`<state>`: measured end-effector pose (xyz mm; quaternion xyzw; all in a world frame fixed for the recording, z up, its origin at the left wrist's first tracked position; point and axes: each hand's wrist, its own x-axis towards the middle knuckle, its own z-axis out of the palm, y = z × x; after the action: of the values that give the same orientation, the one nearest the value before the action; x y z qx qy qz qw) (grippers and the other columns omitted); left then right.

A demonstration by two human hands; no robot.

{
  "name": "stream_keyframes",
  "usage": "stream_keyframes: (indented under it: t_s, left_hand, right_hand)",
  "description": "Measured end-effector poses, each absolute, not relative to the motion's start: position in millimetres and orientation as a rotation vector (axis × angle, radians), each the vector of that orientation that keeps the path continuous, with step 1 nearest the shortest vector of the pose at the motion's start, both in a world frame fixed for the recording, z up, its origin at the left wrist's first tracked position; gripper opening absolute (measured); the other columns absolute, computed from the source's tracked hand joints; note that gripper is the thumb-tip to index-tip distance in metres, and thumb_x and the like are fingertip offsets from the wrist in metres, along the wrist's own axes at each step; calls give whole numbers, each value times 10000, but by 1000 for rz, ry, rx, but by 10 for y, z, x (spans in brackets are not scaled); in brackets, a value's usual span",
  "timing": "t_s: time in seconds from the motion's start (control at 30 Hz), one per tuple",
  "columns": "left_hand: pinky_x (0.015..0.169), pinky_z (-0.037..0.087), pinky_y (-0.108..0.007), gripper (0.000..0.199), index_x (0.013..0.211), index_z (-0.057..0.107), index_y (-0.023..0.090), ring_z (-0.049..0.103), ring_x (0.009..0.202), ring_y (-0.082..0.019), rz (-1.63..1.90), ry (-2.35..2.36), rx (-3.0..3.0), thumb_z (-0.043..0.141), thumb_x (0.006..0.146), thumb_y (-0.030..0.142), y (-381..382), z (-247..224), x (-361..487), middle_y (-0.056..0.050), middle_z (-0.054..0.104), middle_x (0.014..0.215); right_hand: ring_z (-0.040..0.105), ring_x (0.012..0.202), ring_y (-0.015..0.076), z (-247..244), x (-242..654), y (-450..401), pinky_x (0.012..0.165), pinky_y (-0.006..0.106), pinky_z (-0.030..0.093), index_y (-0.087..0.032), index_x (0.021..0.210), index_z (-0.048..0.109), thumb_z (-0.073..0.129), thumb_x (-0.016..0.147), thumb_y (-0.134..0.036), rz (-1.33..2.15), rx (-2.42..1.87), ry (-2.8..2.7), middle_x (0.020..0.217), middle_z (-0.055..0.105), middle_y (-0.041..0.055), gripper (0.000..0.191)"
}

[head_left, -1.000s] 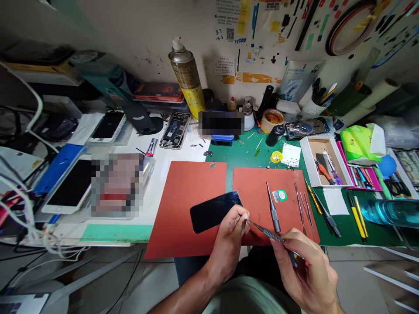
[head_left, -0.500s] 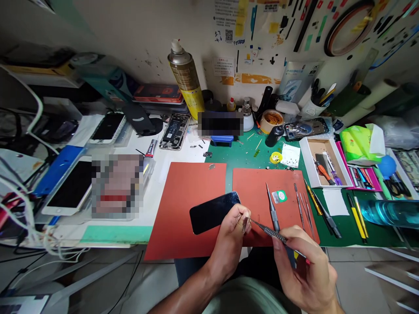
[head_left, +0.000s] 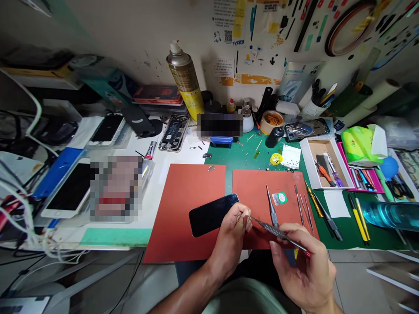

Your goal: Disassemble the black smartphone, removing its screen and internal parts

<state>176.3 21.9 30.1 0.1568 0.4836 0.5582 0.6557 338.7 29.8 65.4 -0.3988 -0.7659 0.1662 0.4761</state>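
Observation:
Pinched between the fingertips of my left hand is a small part, too small to name. My right hand grips a thin metal tool with a knurled handle and red end; its tip meets the small part at my left fingertips. A dark phone screen lies tilted beside my left hand on the left red mat. On the right red mat, tweezers and a green-and-white round sticker lie beyond my right hand.
More thin tools lie at the right mat's edge. Pens, a white box and a clear blue bottle are at right. A spray can, an opened phone and a white phone stand or lie further left.
My right thumb has moved slightly away from the tool's handle, and the tool has shifted a little. My left hand has barely moved.

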Motion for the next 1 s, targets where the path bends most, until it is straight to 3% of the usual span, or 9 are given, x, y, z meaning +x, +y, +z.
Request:
stream_keyframes:
  t_s: [0.1, 0.2, 0.4, 0.67, 1.0]
  left_hand:
    - [679, 323, -274, 515, 841, 567, 208, 347, 711, -128, 1273, 1079, 311, 842, 870, 642, 245, 326, 1763, 37, 464, 775]
    - [687, 343, -260, 503, 846, 571, 203, 375, 711, -120, 1280, 1047, 263, 877, 847, 602, 271, 362, 1760, 39, 475, 774]
    - [727, 414, -266, 406, 838, 587, 197, 493, 719, -129, 1309, 953, 201, 875, 856, 483, 346, 408, 1762, 20, 546, 774]
    - [715, 434, -269, 310, 777, 571, 194, 542, 706, -132, 1340, 858, 166, 850, 840, 313, 416, 441, 1736, 8, 587, 789]
    - [708, 422, -259, 314, 776, 574, 189, 548, 695, -122, 1330, 851, 142, 859, 846, 300, 422, 443, 1753, 8, 604, 799]
  right_hand:
    - [783, 902, 197, 621, 3388, 296, 671, 294, 685, -149, 1252, 625, 731, 904, 21, 443, -1004, -1846, 1054, 754, 94, 401]
    - [795, 996, 210, 601, 3381, 302, 781, 321, 717, -150, 1301, 616, 730, 922, 7, 457, -1027, -1832, 1136, 767, 108, 426]
    - [797, 934, 175, 626, 3347, 362, 772, 282, 710, -158, 1273, 620, 711, 922, 48, 454, -1022, -1796, 1091, 772, 72, 417]
    - [801, 882, 170, 652, 3317, 416, 735, 258, 714, -168, 1255, 623, 713, 910, 37, 499, -1037, -1722, 1068, 781, 62, 412]
    - [828, 879, 160, 715, 3302, 429, 802, 220, 714, -171, 1241, 633, 723, 938, -38, 514, -1130, -1693, 1082, 809, 64, 343]
